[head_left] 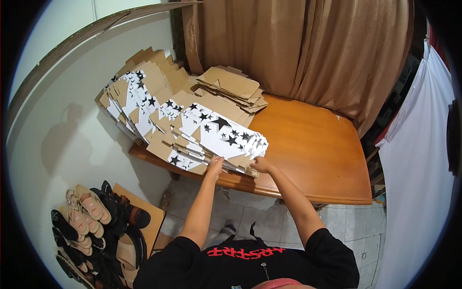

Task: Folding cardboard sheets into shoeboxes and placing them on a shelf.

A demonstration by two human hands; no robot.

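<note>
A stack of flattened cardboard boxes (211,137), white with black stars on some faces and plain brown on others, lies at the near left part of a wooden table. My left hand (216,165) is closed on the stack's near edge, its fingertips partly hidden by the cardboard. At the right end of the same stack, my right hand (261,164) grips the near corner with bent fingers. Further left, more star-printed flattened boxes (137,103) lie fanned out against the wall.
Plain brown flattened boxes (228,84) are piled at the table's back. The orange-brown wooden table (313,149) extends to the right. Brown curtains (298,48) hang behind it, and a white cloth (416,144) hangs at right. Several sandals (91,207) are heaped at lower left.
</note>
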